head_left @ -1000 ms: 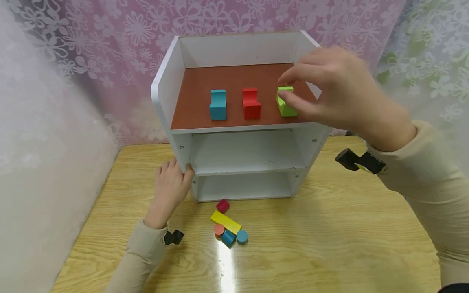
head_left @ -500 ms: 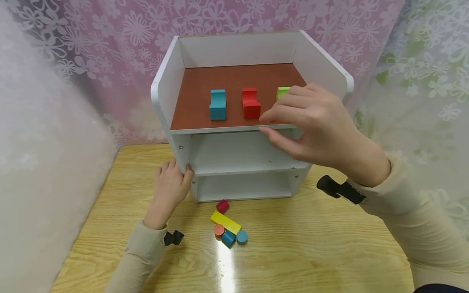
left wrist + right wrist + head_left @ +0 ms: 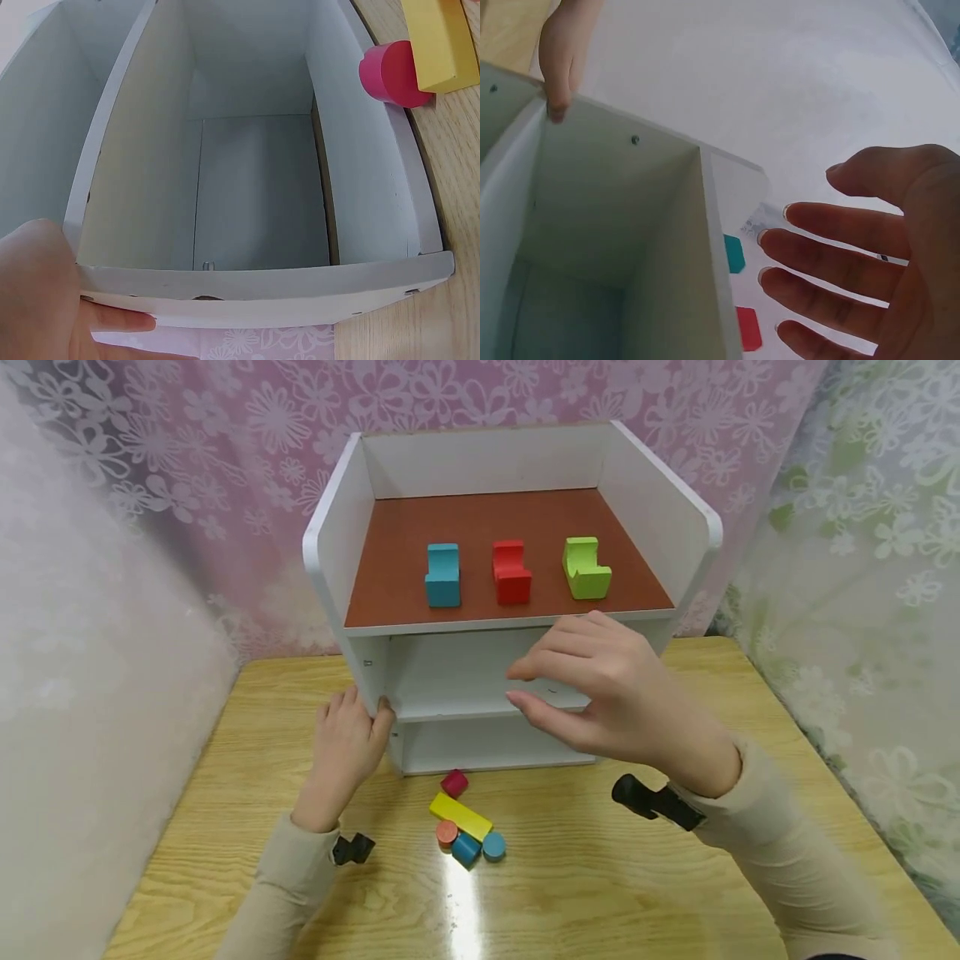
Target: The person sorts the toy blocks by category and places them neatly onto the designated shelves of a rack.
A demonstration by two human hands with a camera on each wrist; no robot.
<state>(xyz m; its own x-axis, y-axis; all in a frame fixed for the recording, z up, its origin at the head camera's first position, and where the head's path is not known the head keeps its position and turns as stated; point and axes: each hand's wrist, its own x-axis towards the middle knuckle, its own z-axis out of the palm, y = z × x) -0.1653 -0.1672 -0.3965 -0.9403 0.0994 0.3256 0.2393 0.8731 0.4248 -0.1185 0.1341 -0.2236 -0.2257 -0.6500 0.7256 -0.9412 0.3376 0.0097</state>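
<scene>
White, boxy, open-fronted shelf unit (image 3: 666,502): gripping one side w/ L hand (image 3: 348,739). Hovering in front w/ empty, loose-fingered R hand (image 3: 609,689).

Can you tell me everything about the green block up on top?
The green block is bright lime and smooth, perhaps painted wood, with a dip between its back and front ends. It rests on the shelf's brown top near the front, in the head view to the right of the red block and apart from it. Nothing else is touching it.
</scene>
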